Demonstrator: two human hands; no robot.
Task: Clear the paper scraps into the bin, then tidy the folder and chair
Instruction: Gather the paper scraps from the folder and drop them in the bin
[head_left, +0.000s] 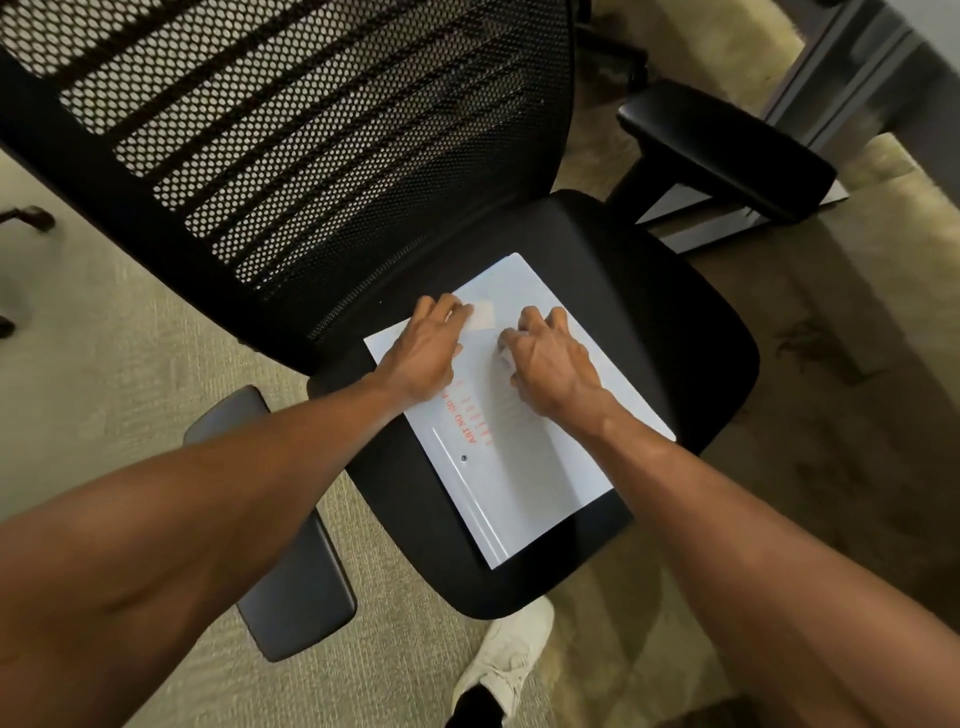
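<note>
Nearest the camera, two bare forearms reach forward and down over the front edge of a black office chair (649, 322), with a white shoe (511, 657) on the carpet below. A white folder (519, 467) lies flat on the seat, its long axis running diagonally from the near-right front of the seat up toward the mesh backrest at far left; the red printing on it runs along that same axis, and the spine with a small rivet is on its left edge. Both hands rest on the far half of the folder. The left hand (423, 358) is spread, fingertips pressing on a pale paper scrap (482, 315) that lies flat near the folder's far corner, not yet lifted. The right hand (553, 364) is curled into a loose fist around crumpled white paper (506, 358), which peeks out beside the thumb. The step in hand looks like gathering scraps off the folder. To do it well, slide the flat scrap toward the folder's edge or pinch it up with a fingernail rather than pushing down, since the folder cover is slick and could shift on the seat; keep the right fist closed so nothing drops. No bin is in view, so it must be found before carrying the scraps away
</note>
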